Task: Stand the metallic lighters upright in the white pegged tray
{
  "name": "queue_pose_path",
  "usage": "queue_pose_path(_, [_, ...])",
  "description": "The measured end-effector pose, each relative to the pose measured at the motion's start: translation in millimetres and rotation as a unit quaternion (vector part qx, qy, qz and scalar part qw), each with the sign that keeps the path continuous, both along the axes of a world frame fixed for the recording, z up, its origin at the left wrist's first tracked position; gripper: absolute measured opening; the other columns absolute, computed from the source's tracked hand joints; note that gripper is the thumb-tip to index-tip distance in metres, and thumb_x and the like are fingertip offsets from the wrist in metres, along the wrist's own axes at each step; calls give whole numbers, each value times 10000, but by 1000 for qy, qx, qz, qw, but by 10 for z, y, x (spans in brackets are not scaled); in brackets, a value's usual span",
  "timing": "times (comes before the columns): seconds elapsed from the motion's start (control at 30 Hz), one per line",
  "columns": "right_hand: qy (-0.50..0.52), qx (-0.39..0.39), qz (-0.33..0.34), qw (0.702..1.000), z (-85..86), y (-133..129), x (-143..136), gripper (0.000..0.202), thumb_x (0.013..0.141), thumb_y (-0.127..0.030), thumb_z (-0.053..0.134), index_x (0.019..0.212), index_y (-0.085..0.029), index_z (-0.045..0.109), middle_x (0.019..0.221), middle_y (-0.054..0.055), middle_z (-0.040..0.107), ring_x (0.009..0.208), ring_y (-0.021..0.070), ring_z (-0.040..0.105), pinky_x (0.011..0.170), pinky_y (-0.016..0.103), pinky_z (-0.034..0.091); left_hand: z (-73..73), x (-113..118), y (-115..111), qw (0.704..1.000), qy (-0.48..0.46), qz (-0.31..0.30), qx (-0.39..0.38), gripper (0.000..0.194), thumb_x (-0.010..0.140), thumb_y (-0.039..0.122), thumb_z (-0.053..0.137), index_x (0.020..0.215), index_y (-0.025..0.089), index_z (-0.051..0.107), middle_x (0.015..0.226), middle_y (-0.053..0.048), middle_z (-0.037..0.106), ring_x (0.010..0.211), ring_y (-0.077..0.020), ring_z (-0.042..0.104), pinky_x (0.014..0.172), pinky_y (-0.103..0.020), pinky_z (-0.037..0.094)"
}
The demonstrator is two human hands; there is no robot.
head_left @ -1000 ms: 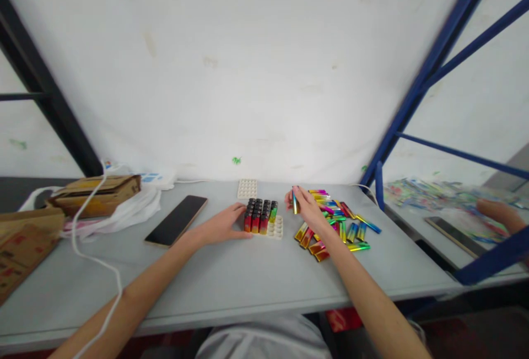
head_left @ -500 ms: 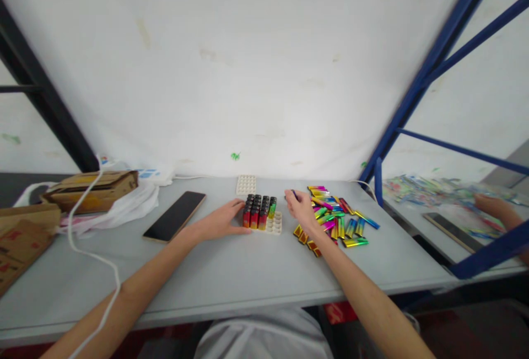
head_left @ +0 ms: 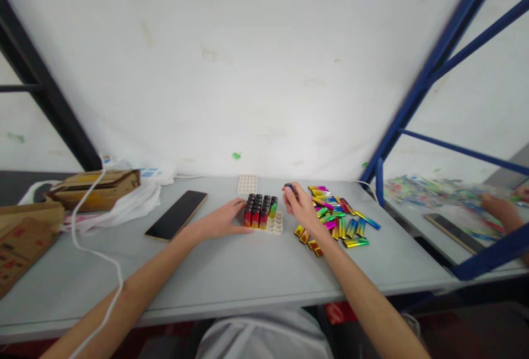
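Observation:
Lighters with black tops and shiny red-yellow or green bodies (head_left: 255,216) stand upright in rows in a white holed tray (head_left: 276,229). My left hand (head_left: 223,219) spans the tray's left side, thumb at the front corner and fingers by the back one. My right hand (head_left: 298,203) is closed in the air to the right of the tray. Between its thumb and fingers shows the dark end of a lighter (head_left: 289,186); the fingers hide its body. Beside and partly under that hand lies a loose pile of shiny multicoloured lighters (head_left: 339,227).
A second white holed tray (head_left: 247,183) lies by the wall. Left of my hand are a phone (head_left: 177,215), a white plastic bag (head_left: 142,200) and cardboard boxes (head_left: 105,192). A white cable (head_left: 99,254) crosses my left forearm. A blue frame (head_left: 397,127) separates another table with a person's hand (head_left: 498,209).
My right hand has risen and turned slightly, so the dark end in its fingers shows more. My left hand keeps its place at the tray. The hand at the other table has shifted.

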State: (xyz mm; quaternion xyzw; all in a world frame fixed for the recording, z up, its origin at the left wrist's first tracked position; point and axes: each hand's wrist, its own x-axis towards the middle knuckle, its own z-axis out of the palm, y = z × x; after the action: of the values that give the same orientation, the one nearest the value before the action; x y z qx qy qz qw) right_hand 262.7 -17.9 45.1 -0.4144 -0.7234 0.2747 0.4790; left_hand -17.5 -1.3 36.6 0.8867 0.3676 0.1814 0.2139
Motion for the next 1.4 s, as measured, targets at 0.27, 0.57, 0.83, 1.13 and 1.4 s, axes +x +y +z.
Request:
queue_pose_path(0.27, [-142,98,9,985,128,-99,2,319,1010,-490,538,976,-202,672,753,17,602,699,176,553,674,295,447,-2,3,-2,1000,-7,-12,5,718,827,584,750,1385,177,557,1410,-159,581,1315,-341,542,1166,-457,410])
queue_pose_path(0.57, [-194,61,83,976,143,-149,25,222,991,-377,590,1128,-212,647,823,3,660,710,167,592,695,286,449,-18,-7,3,1000,-19,-17,9,727,832,617,735,1393,192,554,1407,-147,583,1316,-339,541,1168,-456,408])
queue_pose_path(0.83, [-191,62,90,975,157,-100,75,272,1010,-435,566,1102,-220,706,926,41,727,758,182,631,721,295,494,2,-1,-4,1000,-10,-15,4,704,832,582,746,1378,176,566,1411,-156,584,1305,-340,548,1163,-451,414])
queue_pose_path(1.13, [-176,77,40,981,101,-28,103,319,957,-449,654,1186,-228,677,833,20,694,670,164,601,692,293,508,-1,6,-10,1000,-12,-10,4,681,823,552,759,1349,160,576,1395,-144,591,1302,-351,552,1168,-454,415])
queue_pose_path(1.4, [-179,113,59,976,83,-44,72,254,967,-420,652,1119,-218,678,856,26,690,733,173,620,734,305,512,2,-1,-2,1000,-1,-9,2,694,822,564,757,1360,166,572,1399,-150,585,1312,-349,546,1163,-453,419])
